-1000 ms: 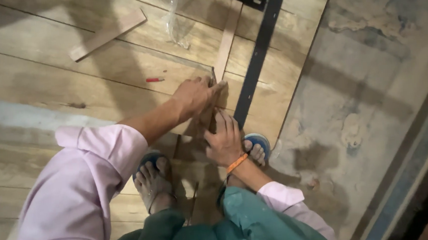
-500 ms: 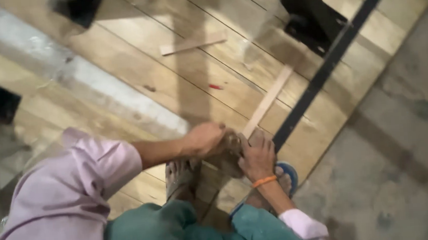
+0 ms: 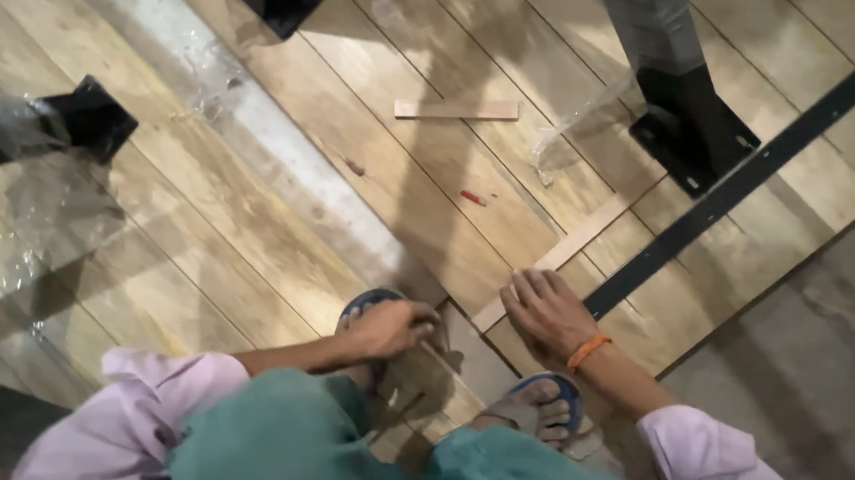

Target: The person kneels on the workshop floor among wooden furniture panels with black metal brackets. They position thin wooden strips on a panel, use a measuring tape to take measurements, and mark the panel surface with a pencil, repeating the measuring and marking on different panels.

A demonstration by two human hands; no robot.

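Our right hand (image 3: 550, 312) lies flat, fingers spread and pressing down on the near end of a thin wooden strip (image 3: 574, 248) that runs away from us across the plank floor (image 3: 246, 233); it grips nothing, it only pins the strip. Half a second ago that same hand was bunched together with the left over the strip's end, so it has opened out and settled. Our left hand (image 3: 386, 329) has drawn back toward our knee and now sits curled just above the toe of our left sandal (image 3: 372, 300), close to a darker offcut of board (image 3: 470, 347); whether it holds anything small we cannot tell. We judge the strip is being held in place along its line.

Beyond the strip a black metal bar (image 3: 744, 183) lies slantwise, close beside it, and a black foot plate of a wrapped post (image 3: 691, 131) stands on the planks. Farther off lie a short loose strip (image 3: 457, 111) and a small red bit (image 3: 472, 199). The view has also swung left since then.
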